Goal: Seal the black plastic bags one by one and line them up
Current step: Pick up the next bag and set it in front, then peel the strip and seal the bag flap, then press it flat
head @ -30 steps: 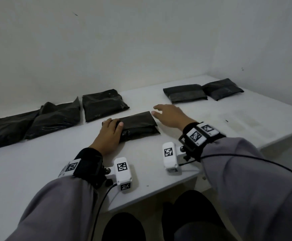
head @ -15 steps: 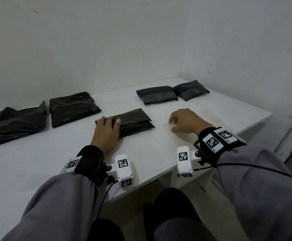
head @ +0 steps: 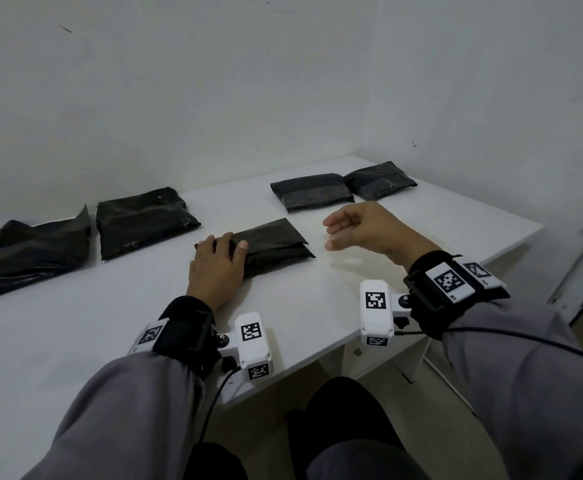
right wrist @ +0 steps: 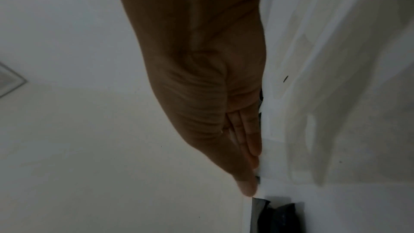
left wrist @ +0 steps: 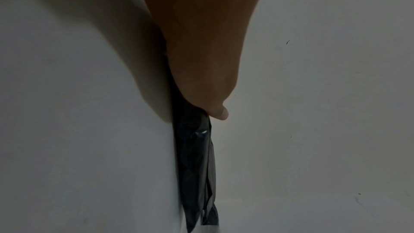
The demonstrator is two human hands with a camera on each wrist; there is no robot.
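Note:
A folded black plastic bag [head: 276, 242] lies flat on the white table [head: 300, 306] in front of me. My left hand [head: 222, 247] rests on its left end, fingers laid over the plastic. In the left wrist view the thumb [left wrist: 220, 112] presses on the top of the bag [left wrist: 197, 157]. My right hand [head: 343, 232] hovers just right of the bag, apart from it, fingers relaxed and holding nothing. The right wrist view shows that hand [right wrist: 246, 148] with straight fingers. Two flat black bags [head: 312, 190] [head: 380, 180] lie side by side at the back right.
At the back left lie another black bag [head: 141, 220] and a looser heap of black bags [head: 23, 251]. White walls close the table's far side and right corner. The table's near edge [head: 318, 355] runs just past my wrists, and its right edge drops to the floor.
My right hand has left the bag's right end, moving right and lifting off the table. My left hand has stayed on the bag's left end. The head view has shifted.

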